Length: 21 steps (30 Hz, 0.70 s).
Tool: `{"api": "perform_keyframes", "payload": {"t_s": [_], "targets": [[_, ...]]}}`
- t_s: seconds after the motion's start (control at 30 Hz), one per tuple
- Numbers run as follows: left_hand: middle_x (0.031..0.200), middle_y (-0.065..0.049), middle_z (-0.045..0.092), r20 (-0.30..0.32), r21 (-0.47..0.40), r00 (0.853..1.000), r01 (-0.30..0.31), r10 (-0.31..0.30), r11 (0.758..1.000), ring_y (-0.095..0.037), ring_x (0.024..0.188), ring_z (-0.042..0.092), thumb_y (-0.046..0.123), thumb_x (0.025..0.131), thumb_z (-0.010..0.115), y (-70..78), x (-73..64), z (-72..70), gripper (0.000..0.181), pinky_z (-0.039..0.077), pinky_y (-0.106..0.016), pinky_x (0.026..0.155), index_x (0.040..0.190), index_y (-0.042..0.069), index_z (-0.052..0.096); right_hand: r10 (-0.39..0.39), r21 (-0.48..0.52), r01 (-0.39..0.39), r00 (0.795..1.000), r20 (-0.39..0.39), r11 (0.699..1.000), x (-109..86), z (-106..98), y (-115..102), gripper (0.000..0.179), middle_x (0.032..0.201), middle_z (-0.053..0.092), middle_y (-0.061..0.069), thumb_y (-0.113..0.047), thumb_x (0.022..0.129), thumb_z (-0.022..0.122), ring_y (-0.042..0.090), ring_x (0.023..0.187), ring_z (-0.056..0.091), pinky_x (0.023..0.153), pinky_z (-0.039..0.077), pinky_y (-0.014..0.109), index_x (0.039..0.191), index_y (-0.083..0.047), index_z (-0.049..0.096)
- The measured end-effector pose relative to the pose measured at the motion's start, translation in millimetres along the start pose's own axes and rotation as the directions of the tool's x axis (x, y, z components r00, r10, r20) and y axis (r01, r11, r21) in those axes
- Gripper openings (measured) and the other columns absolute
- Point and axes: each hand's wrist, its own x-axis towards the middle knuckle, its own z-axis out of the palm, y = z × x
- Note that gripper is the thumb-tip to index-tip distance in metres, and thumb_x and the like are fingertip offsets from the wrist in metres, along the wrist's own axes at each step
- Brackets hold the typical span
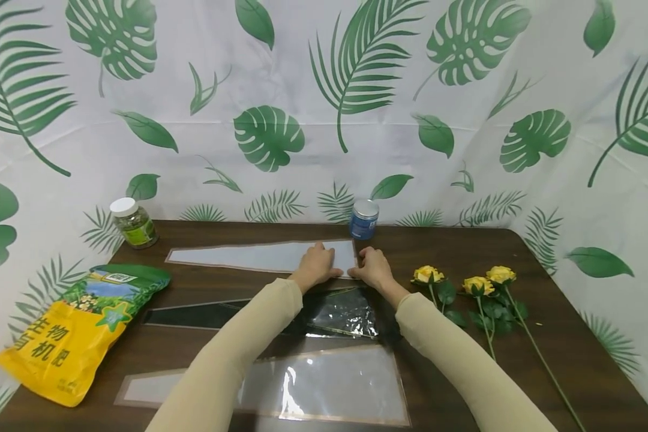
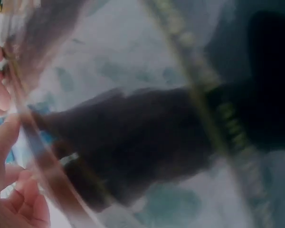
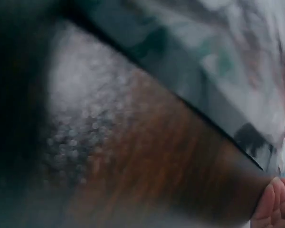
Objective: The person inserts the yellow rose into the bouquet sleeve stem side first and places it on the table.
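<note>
Three flat tapered flower sleeves lie in rows on the table, wide ends to the right. At the back, the white flower sleeve with a pinkish-brown border has both hands at its wide end. My left hand pinches it near the opening. Opposite, my right hand pinches its right edge, the thumbs facing each other. Nearer me are a shiny black flower sleeve and a pale flower sleeve, partly covered by the left forearm. Curled fingertips show in the left wrist view, where the film is blurred.
A blue tin stands just behind the hands. Yellow roses lie to the right on the dark wooden table. At left are a white-lidded jar and a yellow-green fertilizer bag. A leaf-print cloth hangs behind.
</note>
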Motion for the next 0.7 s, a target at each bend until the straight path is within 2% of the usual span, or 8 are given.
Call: {"api": "perform_keyframes", "payload": {"t_s": [0.17, 0.27, 0.33, 0.4, 0.43, 0.5, 0.6, 0.7], "targets": [[0.111, -0.019, 0.054, -0.042, 0.000, 0.999, -0.030, 0.030, 1.000, -0.036, 0.099, 0.056, 0.042, 0.087, 0.064, -3.6, -2.2, 8.0, 0.049, 0.047, -0.043, 0.086, 0.116, 0.003, 0.058, 0.010, -0.060, -0.010, 1.000, 0.002, 0.998, 1.5, 4, -4, 0.041, 0.100, 0.060, 0.019, -0.022, 0.078, 0.074, 0.032, 0.093, 0.056, 0.082, 0.045, 0.043, 0.107, 0.004, 0.060], [0.109, -0.020, 0.055, -0.062, -0.010, 0.997, -0.049, 0.048, 0.999, -0.036, 0.097, 0.056, 0.041, 0.087, 0.064, -3.4, -3.6, 9.9, 0.050, 0.048, -0.043, 0.085, 0.118, 0.002, 0.057, 0.003, -0.065, -0.003, 1.000, 0.014, 0.998, 1.9, 2, -4, 0.031, 0.094, 0.063, 0.016, -0.020, 0.077, 0.074, 0.029, 0.086, 0.058, 0.076, 0.046, 0.040, 0.096, 0.001, 0.062], [0.109, -0.020, 0.055, -0.067, -0.019, 0.996, -0.057, 0.056, 0.998, -0.035, 0.096, 0.056, 0.040, 0.087, 0.065, -3.0, -4.9, 10.6, 0.051, 0.048, -0.043, 0.083, 0.120, 0.002, 0.057, 0.028, 0.004, -0.028, 0.999, 0.035, 1.000, 5.6, 2, -2, 0.028, 0.091, 0.064, 0.015, -0.017, 0.077, 0.074, 0.026, 0.081, 0.059, 0.073, 0.047, 0.037, 0.093, 0.001, 0.061], [0.109, -0.020, 0.055, -0.069, -0.031, 0.996, -0.062, 0.059, 0.998, -0.034, 0.096, 0.056, 0.040, 0.086, 0.065, -3.1, -6.1, 11.0, 0.053, 0.048, -0.042, 0.082, 0.122, 0.002, 0.056, 0.041, 0.172, -0.054, 0.996, 0.076, 0.984, 18.8, 9, 11, 0.027, 0.089, 0.065, 0.016, -0.014, 0.078, 0.073, 0.023, 0.075, 0.060, 0.069, 0.050, 0.035, 0.095, 0.003, 0.060], [0.109, -0.020, 0.055, -0.071, -0.037, 0.996, -0.064, 0.061, 0.997, -0.033, 0.095, 0.056, 0.040, 0.086, 0.066, -3.2, -6.9, 10.9, 0.053, 0.049, -0.042, 0.081, 0.123, 0.002, 0.056, 0.055, 0.266, -0.082, 0.993, 0.108, 0.961, 30.0, 16, 23, 0.029, 0.090, 0.066, 0.016, -0.013, 0.079, 0.073, 0.022, 0.074, 0.061, 0.068, 0.052, 0.033, 0.098, 0.003, 0.060], [0.107, -0.020, 0.056, -0.084, -0.045, 0.994, -0.073, 0.069, 0.996, -0.034, 0.095, 0.056, 0.039, 0.086, 0.066, -4.1, -8.2, 10.9, 0.053, 0.048, -0.042, 0.081, 0.123, 0.002, 0.056, 0.054, 0.454, -0.128, 0.984, 0.172, 0.882, 57.2, 34, 53, 0.032, 0.089, 0.066, 0.016, -0.013, 0.081, 0.072, 0.020, 0.072, 0.062, 0.063, 0.054, 0.033, 0.104, 0.006, 0.059], [0.104, -0.020, 0.056, -0.099, -0.102, 0.992, -0.085, 0.075, 0.991, -0.034, 0.095, 0.055, 0.038, 0.087, 0.065, -5.8, -10.2, 10.3, 0.052, 0.047, -0.043, 0.082, 0.123, 0.001, 0.056, 0.029, 0.628, -0.181, 0.969, 0.244, 0.757, 85.2, 54, 89, 0.033, 0.089, 0.064, 0.014, -0.016, 0.084, 0.071, 0.019, 0.073, 0.064, 0.063, 0.056, 0.035, 0.107, 0.005, 0.061], [0.104, -0.021, 0.057, -0.097, -0.232, 0.994, -0.065, 0.044, 0.971, -0.033, 0.099, 0.052, 0.035, 0.090, 0.062, -7.5, -10.9, 9.9, 0.052, 0.043, -0.043, 0.088, 0.126, 0.000, 0.055, 0.073, 0.644, -0.231, 0.962, 0.263, 0.729, 61.9, 40, 61, 0.027, 0.085, 0.062, 0.013, -0.011, 0.089, 0.064, 0.018, 0.073, 0.065, 0.070, 0.056, 0.037, 0.108, 0.009, 0.060]]}}
